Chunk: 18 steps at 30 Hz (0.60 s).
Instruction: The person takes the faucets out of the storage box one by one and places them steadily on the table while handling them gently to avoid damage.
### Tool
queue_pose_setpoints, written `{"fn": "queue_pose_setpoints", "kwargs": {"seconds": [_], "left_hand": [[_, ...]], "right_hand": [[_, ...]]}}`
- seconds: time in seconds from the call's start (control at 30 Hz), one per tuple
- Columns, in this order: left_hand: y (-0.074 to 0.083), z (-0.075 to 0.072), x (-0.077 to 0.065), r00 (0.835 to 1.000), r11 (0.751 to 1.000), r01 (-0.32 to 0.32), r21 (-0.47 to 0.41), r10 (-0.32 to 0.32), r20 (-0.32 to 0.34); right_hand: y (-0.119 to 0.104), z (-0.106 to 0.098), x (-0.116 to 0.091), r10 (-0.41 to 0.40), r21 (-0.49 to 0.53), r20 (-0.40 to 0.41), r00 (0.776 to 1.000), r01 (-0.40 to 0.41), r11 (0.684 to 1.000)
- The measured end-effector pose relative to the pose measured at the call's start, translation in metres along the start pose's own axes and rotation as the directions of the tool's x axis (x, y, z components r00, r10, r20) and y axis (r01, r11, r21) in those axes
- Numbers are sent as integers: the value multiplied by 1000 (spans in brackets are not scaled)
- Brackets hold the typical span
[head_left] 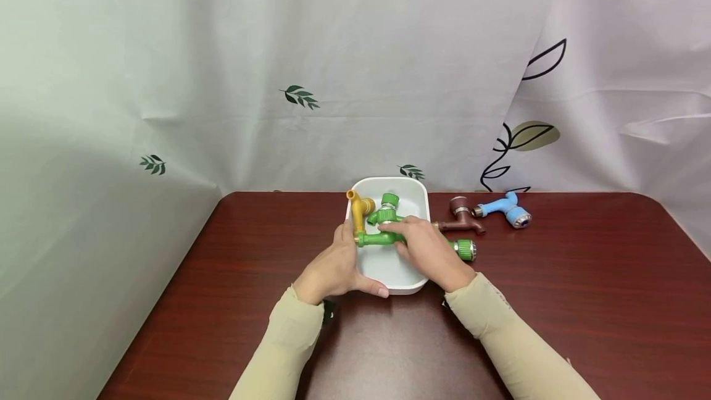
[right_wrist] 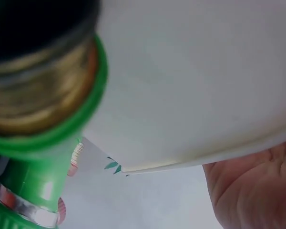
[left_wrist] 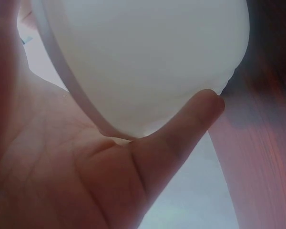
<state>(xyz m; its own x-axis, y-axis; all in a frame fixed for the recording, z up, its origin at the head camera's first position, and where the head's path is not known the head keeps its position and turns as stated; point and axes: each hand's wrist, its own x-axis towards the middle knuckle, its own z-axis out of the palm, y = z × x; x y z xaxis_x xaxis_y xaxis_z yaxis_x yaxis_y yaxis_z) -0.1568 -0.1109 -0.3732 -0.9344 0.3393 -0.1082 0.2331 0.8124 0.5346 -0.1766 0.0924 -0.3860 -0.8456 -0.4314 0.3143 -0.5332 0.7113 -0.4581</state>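
My left hand (head_left: 336, 267) holds a white plastic basin (head_left: 389, 287) at its left front corner, fingers along the side and thumb across the front. In the left wrist view the thumb (left_wrist: 181, 119) lies against the basin's wall. Inside the basin, my right hand (head_left: 430, 249) grips a green tap (head_left: 378, 239), with its index finger over the body. Another green tap (head_left: 390, 199) lies behind it, and a yellow tap (head_left: 357, 212) leans on the left rim. A green tap's brass threaded end (right_wrist: 43, 90) looms close in the right wrist view.
Just right of the basin, a further green tap (head_left: 465, 250) lies by my right wrist. Beyond it are a brown tap (head_left: 461, 218) and a light blue tap (head_left: 505, 206) on the dark red table (head_left: 583, 276). A pale curtain (head_left: 355, 66) hangs behind.
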Motion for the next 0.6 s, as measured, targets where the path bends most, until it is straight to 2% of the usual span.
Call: {"fn": "queue_pose_setpoints", "kwargs": {"seconds": [0.23, 0.6], "left_hand": [[1, 0, 1, 1000, 1000, 2, 6, -2, 3], [-1, 1, 1, 1000, 1000, 2, -9, -2, 8]], "right_hand": [[2, -4, -2, -21, -11, 2, 1000, 21, 1000], [4, -10, -7, -47, -3, -71, 996, 47, 999]]}}
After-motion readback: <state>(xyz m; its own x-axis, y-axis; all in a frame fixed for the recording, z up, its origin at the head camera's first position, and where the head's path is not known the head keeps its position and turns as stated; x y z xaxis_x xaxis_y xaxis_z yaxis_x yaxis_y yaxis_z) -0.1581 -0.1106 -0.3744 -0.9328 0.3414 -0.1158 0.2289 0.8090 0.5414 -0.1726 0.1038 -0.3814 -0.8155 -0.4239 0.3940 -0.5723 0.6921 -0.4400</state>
